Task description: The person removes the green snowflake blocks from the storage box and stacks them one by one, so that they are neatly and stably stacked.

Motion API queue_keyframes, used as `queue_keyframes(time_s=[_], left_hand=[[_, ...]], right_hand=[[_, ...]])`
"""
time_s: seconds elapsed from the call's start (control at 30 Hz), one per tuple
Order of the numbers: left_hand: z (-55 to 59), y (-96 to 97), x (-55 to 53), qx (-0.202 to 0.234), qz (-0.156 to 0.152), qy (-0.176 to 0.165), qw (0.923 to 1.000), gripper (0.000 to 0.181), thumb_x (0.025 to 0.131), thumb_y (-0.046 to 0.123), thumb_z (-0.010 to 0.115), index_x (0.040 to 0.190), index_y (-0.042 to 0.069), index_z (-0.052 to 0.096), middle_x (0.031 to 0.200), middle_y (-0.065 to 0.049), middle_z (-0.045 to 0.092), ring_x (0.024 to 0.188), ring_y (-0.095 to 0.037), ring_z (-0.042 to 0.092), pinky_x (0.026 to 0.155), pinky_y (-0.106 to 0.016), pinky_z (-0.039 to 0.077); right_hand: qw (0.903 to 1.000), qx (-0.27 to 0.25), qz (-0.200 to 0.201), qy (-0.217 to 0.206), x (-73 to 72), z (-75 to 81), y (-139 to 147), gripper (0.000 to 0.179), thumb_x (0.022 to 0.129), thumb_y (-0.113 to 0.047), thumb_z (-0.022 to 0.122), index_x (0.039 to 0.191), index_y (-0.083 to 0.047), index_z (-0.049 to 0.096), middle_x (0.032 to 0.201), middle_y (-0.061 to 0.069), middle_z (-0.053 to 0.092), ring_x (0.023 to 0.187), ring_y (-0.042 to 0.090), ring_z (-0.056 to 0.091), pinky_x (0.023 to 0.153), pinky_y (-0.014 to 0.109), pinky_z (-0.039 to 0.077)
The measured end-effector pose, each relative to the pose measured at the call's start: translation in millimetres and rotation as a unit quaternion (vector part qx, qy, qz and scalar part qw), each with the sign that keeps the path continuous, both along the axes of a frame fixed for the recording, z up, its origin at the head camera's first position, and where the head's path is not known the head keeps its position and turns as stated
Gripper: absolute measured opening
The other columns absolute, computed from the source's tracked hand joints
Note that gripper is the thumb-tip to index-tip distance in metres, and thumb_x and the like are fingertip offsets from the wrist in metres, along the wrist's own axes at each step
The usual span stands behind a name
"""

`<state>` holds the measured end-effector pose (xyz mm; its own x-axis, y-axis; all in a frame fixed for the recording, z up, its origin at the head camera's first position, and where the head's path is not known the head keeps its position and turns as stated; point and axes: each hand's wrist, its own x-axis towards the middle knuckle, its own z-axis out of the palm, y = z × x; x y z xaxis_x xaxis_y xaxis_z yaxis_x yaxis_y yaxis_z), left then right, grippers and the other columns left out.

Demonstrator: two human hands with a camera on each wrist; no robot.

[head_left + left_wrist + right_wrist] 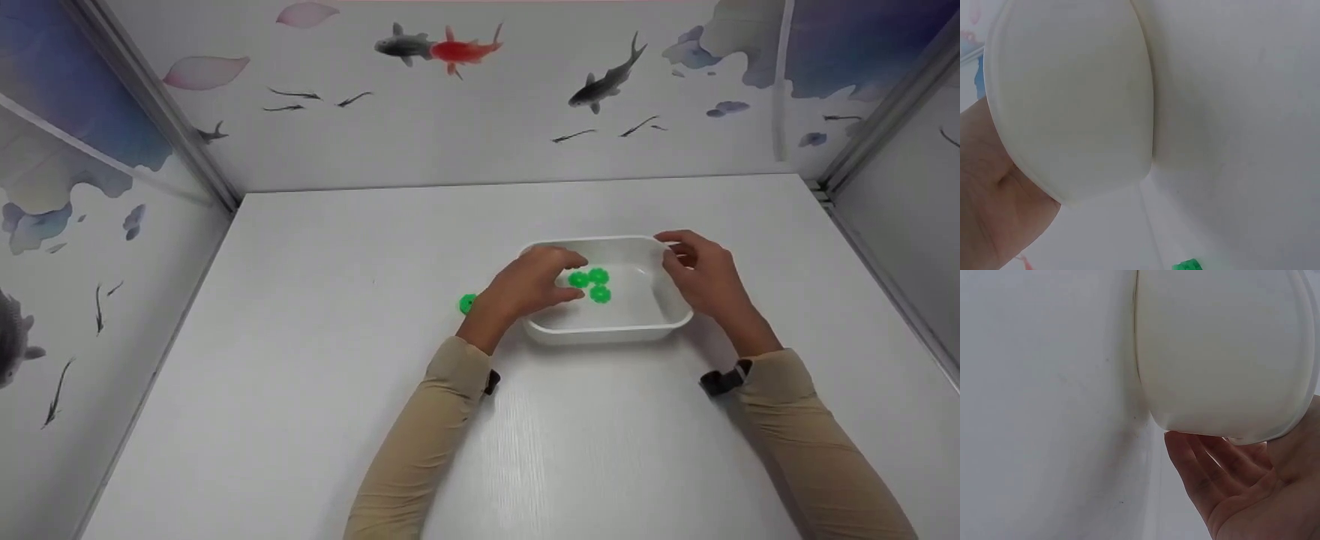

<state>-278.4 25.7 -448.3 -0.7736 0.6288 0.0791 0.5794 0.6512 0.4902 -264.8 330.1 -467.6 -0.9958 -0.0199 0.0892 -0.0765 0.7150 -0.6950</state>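
Observation:
A white rectangular plastic tub (607,330) stands on the table, and three small green flower-shaped pieces (599,293) lie on its floor. My left hand (529,281) reaches over the tub's left side, thumb and fingers spread apart beside the pieces with nothing between them. At the right end, my right hand (705,274) grips the tub's rim, fingers against the outer wall in the right wrist view. Another green piece (467,303) rests on the table left of the tub, partly hidden behind the left wrist.
The white table (322,337) is bounded by a back panel (480,150) and side panels printed with fish and ink-wash patterns. Black straps (724,381) show at the sleeve cuffs.

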Motion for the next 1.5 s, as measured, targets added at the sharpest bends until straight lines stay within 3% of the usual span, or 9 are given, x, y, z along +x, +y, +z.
queue_keyframes(time_s=[0.4,0.6,0.77,1.0,1.2,1.5], left_hand=[[-5.5,19.3,-12.4,-0.063,0.036,0.031,0.9969,0.041,0.101,0.033,0.08,0.138,0.016,0.075,0.132,0.003,0.078,0.121,-0.016,0.069,0.111,-0.033,0.054],[-8.5,27.0,-16.3,-0.074,0.042,0.027,0.996,0.033,0.101,0.027,0.08,0.132,0.016,0.078,0.121,0.004,0.079,0.103,-0.014,0.064,0.102,-0.033,0.055],[-12.6,29.6,-18.1,-0.078,0.04,0.05,0.9949,0.023,0.101,0.021,0.078,0.123,0.017,0.081,0.112,0.005,0.079,0.092,-0.012,0.058,0.095,-0.031,0.054],[-14.7,29.4,-15.6,-0.09,0.032,0.071,0.9929,0.022,0.102,0.022,0.078,0.123,0.016,0.081,0.116,0.003,0.078,0.097,-0.011,0.063,0.097,-0.03,0.056],[-13.3,29.4,-12.9,-0.091,0.02,0.046,0.9946,0.023,0.104,0.019,0.074,0.126,0.014,0.079,0.122,0.0,0.075,0.109,-0.013,0.066,0.101,-0.029,0.057],[-10.4,26.8,-10.4,-0.108,0.016,0.016,0.9939,0.035,0.102,0.025,0.075,0.136,0.016,0.074,0.132,-0.001,0.067,0.114,-0.015,0.058,0.105,-0.032,0.055]], right_hand=[[0.9999,-0.007,0.003,0.01,-0.2,-1.0,-0.5,0.041,0.112,-0.025,0.053,0.15,-0.011,0.061,0.143,0.027,0.067,0.129,0.046,0.068,0.112,0.064,0.053],[1.0,-0.008,0.0,0.0,-0.5,-1.0,-0.5,0.041,0.112,-0.025,0.054,0.15,-0.011,0.06,0.143,0.027,0.067,0.13,0.046,0.067,0.113,0.064,0.053],[1.0,-0.003,-0.002,0.001,0.0,-0.7,-0.7,0.041,0.112,-0.024,0.053,0.15,-0.01,0.06,0.143,0.028,0.067,0.13,0.047,0.067,0.112,0.065,0.053],[1.0,-0.008,-0.003,-0.001,1.0,-1.0,-0.4,0.042,0.112,-0.024,0.053,0.151,-0.01,0.06,0.145,0.028,0.065,0.132,0.047,0.066,0.113,0.064,0.053],[0.9999,0.0,-0.002,0.01,1.3,-2.8,1.1,0.041,0.113,-0.026,0.053,0.15,-0.011,0.061,0.142,0.027,0.067,0.128,0.046,0.068,0.111,0.063,0.054],[0.9999,-0.002,0.004,0.015,-0.4,-1.8,1.3,0.041,0.112,-0.024,0.052,0.15,-0.01,0.061,0.143,0.028,0.067,0.13,0.048,0.067,0.112,0.066,0.053]])
